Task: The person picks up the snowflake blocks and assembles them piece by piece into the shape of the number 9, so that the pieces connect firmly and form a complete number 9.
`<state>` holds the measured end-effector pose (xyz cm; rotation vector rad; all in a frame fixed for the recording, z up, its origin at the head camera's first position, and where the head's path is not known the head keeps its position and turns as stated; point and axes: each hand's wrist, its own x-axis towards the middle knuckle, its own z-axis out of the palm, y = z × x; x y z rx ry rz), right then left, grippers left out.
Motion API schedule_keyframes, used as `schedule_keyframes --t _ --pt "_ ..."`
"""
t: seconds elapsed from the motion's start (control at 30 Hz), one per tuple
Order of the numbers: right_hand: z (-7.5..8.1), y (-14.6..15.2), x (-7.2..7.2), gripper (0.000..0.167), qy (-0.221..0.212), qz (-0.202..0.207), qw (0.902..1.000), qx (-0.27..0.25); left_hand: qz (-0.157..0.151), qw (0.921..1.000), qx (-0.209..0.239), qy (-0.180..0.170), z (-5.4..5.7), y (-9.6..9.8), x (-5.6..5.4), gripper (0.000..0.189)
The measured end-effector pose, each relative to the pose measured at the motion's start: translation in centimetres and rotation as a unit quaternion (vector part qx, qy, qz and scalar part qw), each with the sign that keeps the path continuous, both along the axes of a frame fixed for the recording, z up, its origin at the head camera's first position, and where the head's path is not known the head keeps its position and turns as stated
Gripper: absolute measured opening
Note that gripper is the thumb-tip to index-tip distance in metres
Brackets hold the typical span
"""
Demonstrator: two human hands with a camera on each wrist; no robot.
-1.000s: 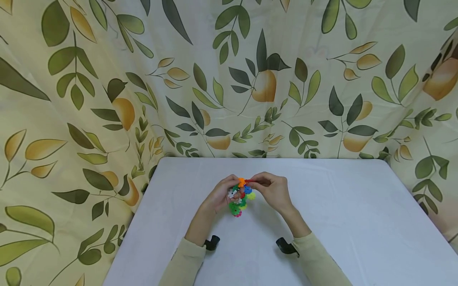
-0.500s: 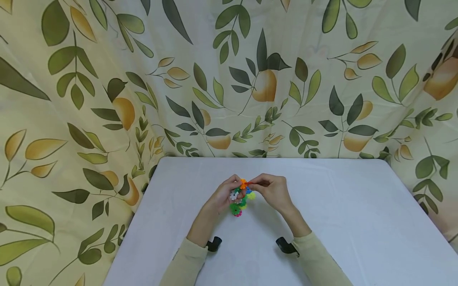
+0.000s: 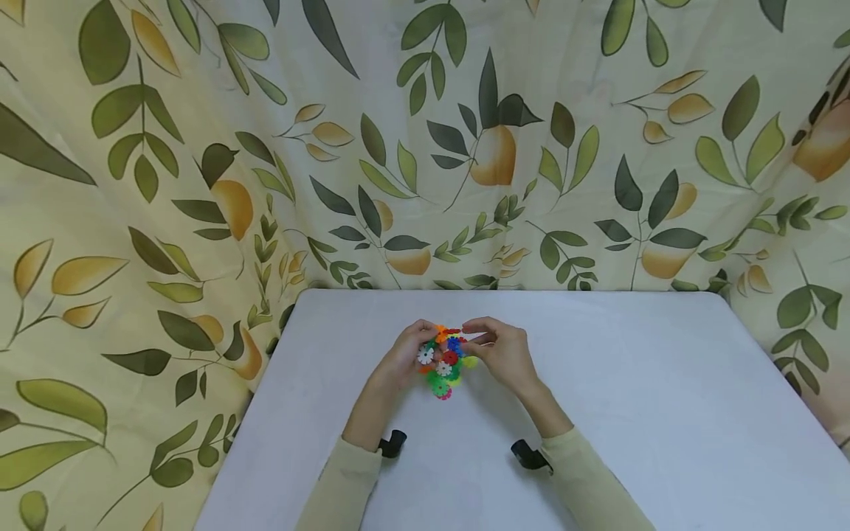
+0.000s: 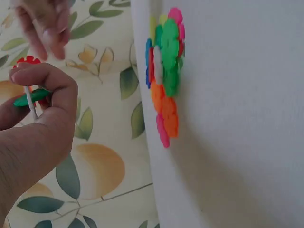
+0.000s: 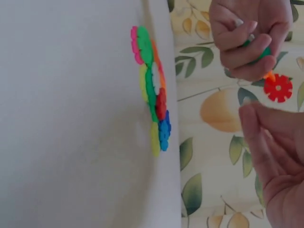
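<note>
Right hand (image 3: 505,354) has apparently released the red piece (image 5: 278,89).

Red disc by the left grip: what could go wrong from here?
The red disc sticks out past the left grip, with the right grip close by; a bump might knock it loose. The left grip partly covers the green disc, so a poor fit there could go unnoticed. More coloured discs lie on the table below the grips, so a dropped piece could get mixed in with them.
</note>
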<state>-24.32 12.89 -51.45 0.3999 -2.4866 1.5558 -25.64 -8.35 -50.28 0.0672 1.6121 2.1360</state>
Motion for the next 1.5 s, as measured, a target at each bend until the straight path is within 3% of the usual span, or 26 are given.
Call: schedule_keyframes --t 0.1,0.3,0.43,0.67,0.9,1.13,1.33,1.5 --pt "-0.5 0.2 -0.5 0.028 -0.045 -0.025 0.9975 0.049 0.009 0.9999 0.003 -0.006 0.1 -0.5 -0.4 0.019" --pt "-2.3 0.0 -1.9 0.035 -0.123 -0.024 0.9809 0.149 -0.026 0.9996 0.007 -0.013 -0.2 -1.1 -0.7 0.04" --pt "-2.8 -0.6 -3.0 0.039 -0.121 -0.022 0.9727 0.197 -0.032 0.9994 0.004 -0.012 -0.3 -1.1 -0.7 0.042" --pt "-3.0 -1.1 -4.0 0.025 -0.108 -0.012 0.967 0.231 -0.047 0.9987 -0.015 0.011 -0.4 -1.1 -0.9 0.044" --pt "-3.0 -0.9 -3.6 0.017 -0.121 -0.03 0.9783 0.166 -0.034 0.9964 -0.062 0.048 -0.7 -0.9 -0.9 0.043" --pt "-1.7 -0.5 -2.4 0.018 -0.12 -0.019 0.9924 0.018 -0.035 0.9963 -0.057 0.054 -0.4 -1.0 -1.0 0.038" --pt "-0.3 -0.3 -1.5 0.023 -0.134 -0.013 0.9891 -0.06 -0.044 0.9969 -0.045 0.046 -0.3 -1.1 -0.9 0.035" --pt "0.7 -0.3 -0.9 0.028 -0.163 -0.002 0.9778 -0.132 -0.045 0.9971 -0.041 0.045 -0.6 -1.2 -1.0 0.027"
